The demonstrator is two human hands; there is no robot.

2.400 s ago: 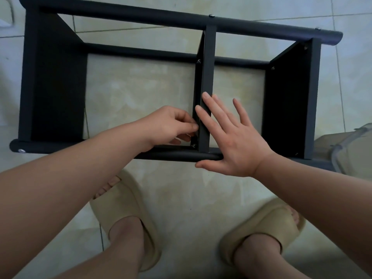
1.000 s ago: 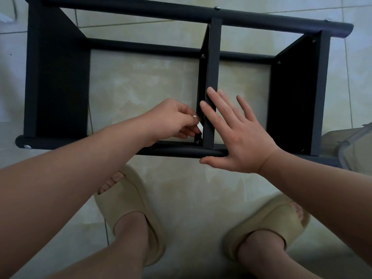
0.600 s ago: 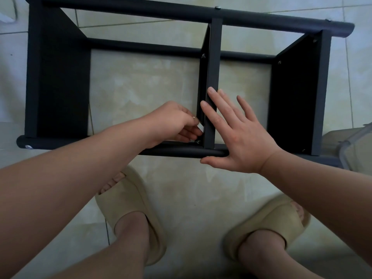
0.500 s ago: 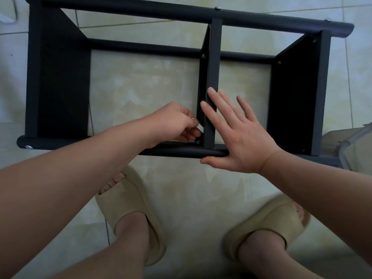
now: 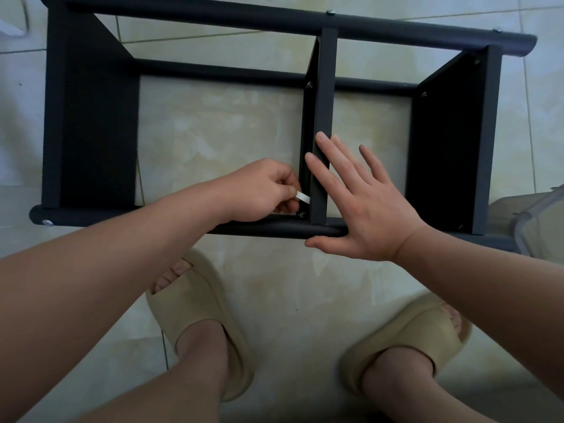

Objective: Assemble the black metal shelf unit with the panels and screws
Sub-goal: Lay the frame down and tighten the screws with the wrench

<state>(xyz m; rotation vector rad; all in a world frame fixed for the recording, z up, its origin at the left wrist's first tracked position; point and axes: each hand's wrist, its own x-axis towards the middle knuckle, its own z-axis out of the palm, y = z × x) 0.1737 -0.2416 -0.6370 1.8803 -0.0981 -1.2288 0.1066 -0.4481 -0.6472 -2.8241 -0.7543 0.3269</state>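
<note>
Findings at the moment of inspection, largest item first.

The tiled floor [image 5: 274, 300] carried everything. The black shelf unit [image 5: 213, 18] lay on its side across the far half of the floor, long tubes running left to right. Three panels stood between the tubes: the left panel [image 5: 91, 132], the middle panel [image 5: 323, 102] and the right panel [image 5: 442, 148]. The near tube [image 5: 122, 219] sat just beyond your feet, a screw head showing at its left end.

Your right hand [image 5: 366, 209] lay flat on the frame – fingers straight and slightly spread. The first two fingertips rested on the middle panel's upper edge and the thumb lay along the near tube.

Your left hand [image 5: 259, 190] was curled just left of the middle panel, near where that panel met the near tube. Thumb and fingers pinched a small pale tool [image 5: 303, 196].

You wore two beige slippers [image 5: 189, 300], planted on the floor's near half. A clear plastic container [image 5: 534, 221] showed at the right edge of the floor, beside the unit's right end.

The tool's free end pointed toward a screw [image 5: 302, 214] at the middle panel's near bottom corner – whether it was seated in that screw could not be told.
</note>
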